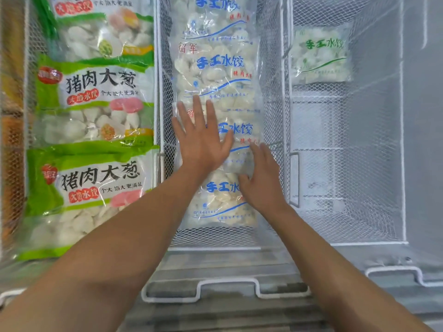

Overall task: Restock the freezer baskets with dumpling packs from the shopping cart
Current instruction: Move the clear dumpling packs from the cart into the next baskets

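Observation:
Several clear dumpling packs with blue print lie overlapping in a row down the middle white wire basket (273, 68). My left hand (201, 140) rests flat with fingers spread on the third pack (242, 133). My right hand (261, 180) lies on the right edge where that pack overlaps the nearest pack (215, 204), fingers curled at the plastic. The left basket (30, 44) holds three green-edged dumpling packs (96, 92). One green-print pack (321, 56) lies at the far end of the right basket (374, 140). The shopping cart is out of view.
The baskets sit side by side in a chest freezer. White wire handles (227, 283) run along the near rim. Most of the right basket's mesh floor shows bare. An orange-brown blurred area lies beyond the left basket.

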